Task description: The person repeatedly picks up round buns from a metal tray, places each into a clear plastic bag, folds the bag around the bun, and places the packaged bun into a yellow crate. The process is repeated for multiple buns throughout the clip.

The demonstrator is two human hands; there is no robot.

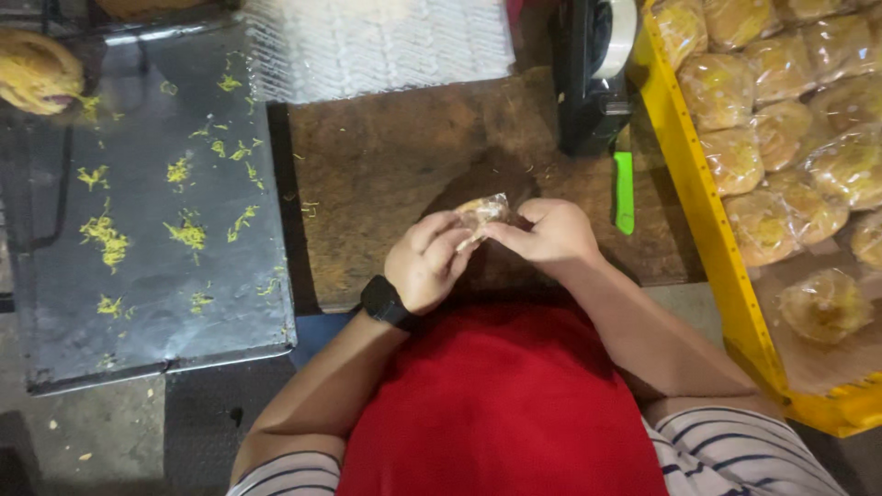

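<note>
Both my hands meet over the brown wooden table (386,156). My left hand (427,262), with a black watch on its wrist, and my right hand (551,234) pinch a small clear plastic bag with a bun (480,213) inside it. The bag's top sticks up between my fingertips. Most of the bun is hidden by my fingers.
A yellow crate (694,174) at the right holds several bagged buns (781,64). A black tape dispenser (593,73) and a green-handled tool (624,188) lie beside it. At the left is a metal tray (147,312) with yellow crumbs, a bun (37,72) at its corner. White plastic bags (377,41) lie at the back.
</note>
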